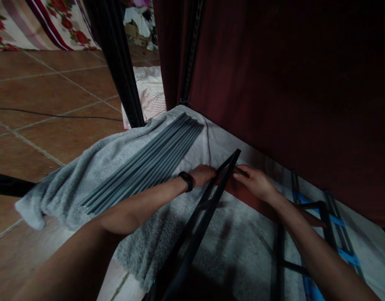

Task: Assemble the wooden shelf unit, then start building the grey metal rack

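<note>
A long, narrow dark metal frame with a short crossbar rises from the bottom edge to a corner near the middle. My left hand, with a black band on its wrist, is closed around the frame's left bar just below that corner. Across from it, my right hand is closed, thumb and fingers pinching a thin dark piece that points at the right bar. Its kind cannot be made out. Left of the frame, a bundle of grey rods lies side by side on a grey fleece blanket.
More dark frames with blue strips lie under and beyond my right forearm. A dark red curtain hangs behind the surface. A black slotted post stands at the left, with tiled floor and a cable past it.
</note>
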Demonstrator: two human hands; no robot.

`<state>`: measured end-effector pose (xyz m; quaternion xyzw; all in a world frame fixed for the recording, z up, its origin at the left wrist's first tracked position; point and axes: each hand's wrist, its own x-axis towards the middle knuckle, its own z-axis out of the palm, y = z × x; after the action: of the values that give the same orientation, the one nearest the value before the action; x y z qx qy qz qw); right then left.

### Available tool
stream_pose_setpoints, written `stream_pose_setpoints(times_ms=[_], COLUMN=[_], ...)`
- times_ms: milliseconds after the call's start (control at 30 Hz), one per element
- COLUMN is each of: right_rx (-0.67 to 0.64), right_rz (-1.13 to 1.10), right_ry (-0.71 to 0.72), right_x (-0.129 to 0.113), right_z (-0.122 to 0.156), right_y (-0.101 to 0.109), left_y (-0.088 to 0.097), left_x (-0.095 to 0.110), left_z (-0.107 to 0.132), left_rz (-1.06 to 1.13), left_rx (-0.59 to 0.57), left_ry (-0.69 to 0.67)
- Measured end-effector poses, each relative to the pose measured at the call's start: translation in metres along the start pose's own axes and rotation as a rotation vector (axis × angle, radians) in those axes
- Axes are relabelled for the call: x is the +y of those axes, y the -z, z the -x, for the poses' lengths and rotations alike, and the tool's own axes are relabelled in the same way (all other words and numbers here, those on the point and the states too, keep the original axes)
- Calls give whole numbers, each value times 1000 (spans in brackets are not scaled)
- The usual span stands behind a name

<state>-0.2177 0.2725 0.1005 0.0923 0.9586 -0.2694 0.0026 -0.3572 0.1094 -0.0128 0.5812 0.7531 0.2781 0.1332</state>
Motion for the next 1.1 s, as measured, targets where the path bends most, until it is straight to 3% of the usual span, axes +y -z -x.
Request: stream_pose_setpoints(times_ms=[167, 300, 400, 500, 600, 733, 1100], right_rx=[-7, -12, -21, -33, -23, -16, -12], right_rz=[1, -7, -12, -15, -14, -7, 52], right_ry=[28, 49, 51, 46, 42, 46, 80], right_x=[0, 0, 0, 0, 0, 0, -4], right_z=[1, 1, 1, 0, 0, 1, 3], right_y=[0, 0, 1, 1, 1, -1, -2], left_y=[0, 11, 28, 41, 44, 40, 44], left_x=[1, 0, 6, 22, 39, 52, 50], left_z=[-5, -4, -4, -5, -6, -5, -2], left_rz=[-24, 33, 246, 635, 1013, 1204, 1288], left_rx=[-34, -35, 117, 234, 288, 314, 288], left_ry=[36, 96, 206, 236, 234, 265, 275])
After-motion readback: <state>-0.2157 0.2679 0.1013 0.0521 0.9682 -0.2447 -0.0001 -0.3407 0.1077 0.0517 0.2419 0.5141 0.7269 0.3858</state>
